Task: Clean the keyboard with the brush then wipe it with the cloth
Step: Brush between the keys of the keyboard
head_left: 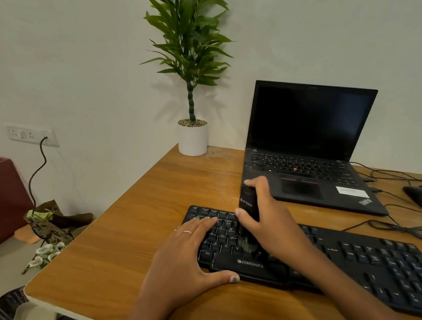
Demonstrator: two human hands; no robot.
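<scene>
Head view: on the tabletop (138,217), the left hand (187,253) lies flat steadying the keyboard (366,261) while the right hand (265,213) grips the brush (247,207), best swept lightly between key rows.

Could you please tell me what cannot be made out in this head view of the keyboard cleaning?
- Keyboard: middle keys hidden by the right hand; its far right end is cut off by the frame edge.
- Brush: bristles blurred, so contact with the keys is unclear.
- Cloth: not in view.
- Left hand: hides the keyboard's left edge.
</scene>
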